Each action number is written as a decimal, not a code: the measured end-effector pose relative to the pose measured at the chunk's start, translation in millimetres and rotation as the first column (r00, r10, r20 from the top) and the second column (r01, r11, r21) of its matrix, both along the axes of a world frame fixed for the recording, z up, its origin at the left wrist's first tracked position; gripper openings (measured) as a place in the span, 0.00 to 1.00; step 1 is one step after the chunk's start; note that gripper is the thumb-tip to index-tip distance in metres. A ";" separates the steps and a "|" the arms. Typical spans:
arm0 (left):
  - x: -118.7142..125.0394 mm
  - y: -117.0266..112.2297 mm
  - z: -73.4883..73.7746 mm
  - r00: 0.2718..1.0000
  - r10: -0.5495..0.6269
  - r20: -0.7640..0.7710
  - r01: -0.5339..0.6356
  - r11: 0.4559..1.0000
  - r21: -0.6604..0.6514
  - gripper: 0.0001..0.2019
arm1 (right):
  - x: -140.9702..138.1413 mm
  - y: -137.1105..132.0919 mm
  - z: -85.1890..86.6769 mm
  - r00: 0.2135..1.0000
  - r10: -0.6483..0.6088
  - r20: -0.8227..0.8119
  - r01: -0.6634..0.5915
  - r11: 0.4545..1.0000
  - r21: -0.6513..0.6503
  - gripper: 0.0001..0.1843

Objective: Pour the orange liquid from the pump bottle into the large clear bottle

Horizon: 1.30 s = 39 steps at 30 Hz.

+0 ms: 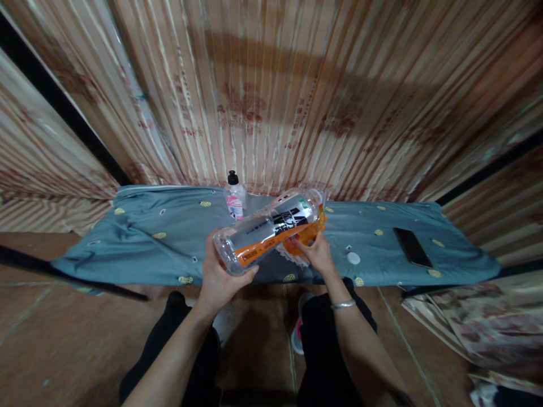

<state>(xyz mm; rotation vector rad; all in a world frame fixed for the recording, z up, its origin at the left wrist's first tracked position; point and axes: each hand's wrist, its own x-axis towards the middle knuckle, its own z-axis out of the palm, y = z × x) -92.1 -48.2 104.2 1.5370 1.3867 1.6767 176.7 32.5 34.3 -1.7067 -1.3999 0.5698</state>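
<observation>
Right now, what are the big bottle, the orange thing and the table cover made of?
The big bottle, gripped by the left hand: likely clear plastic, glossy; you see through its base and light glints. The orange thing in the right hand: unclear, perhaps crumpled plastic or mesh; translucent. The table cover: soft matt cloth; it wrinkles and hangs over the edge.

On the table (161, 249), a small bottle (235, 199) stands behind the large bottle (271, 229); cap (353, 258) and phone (412, 247) lie right.
</observation>
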 end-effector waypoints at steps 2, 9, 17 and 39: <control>-0.3 0.2 -0.6 1.000 -0.009 0.003 0.009 1.000 0.003 0.38 | 0.1 -0.1 0.1 1.000 0.010 0.002 -0.010 1.000 0.002 0.41; -1.0 1.1 -1.4 1.000 -0.005 -0.009 0.005 1.000 0.004 0.39 | 1.8 1.4 -4.1 1.000 -0.002 0.009 0.002 1.000 0.004 0.43; -0.9 1.7 -2.3 1.000 -0.013 -0.001 0.013 1.000 0.011 0.41 | 1.8 2.3 -7.2 1.000 -0.012 0.013 0.012 0.999 0.032 0.42; -2.2 3.2 -7.0 1.000 -0.007 -0.014 0.008 0.999 0.054 0.39 | 5.3 3.8 -7.3 0.999 0.014 -0.030 -0.014 1.000 0.003 0.42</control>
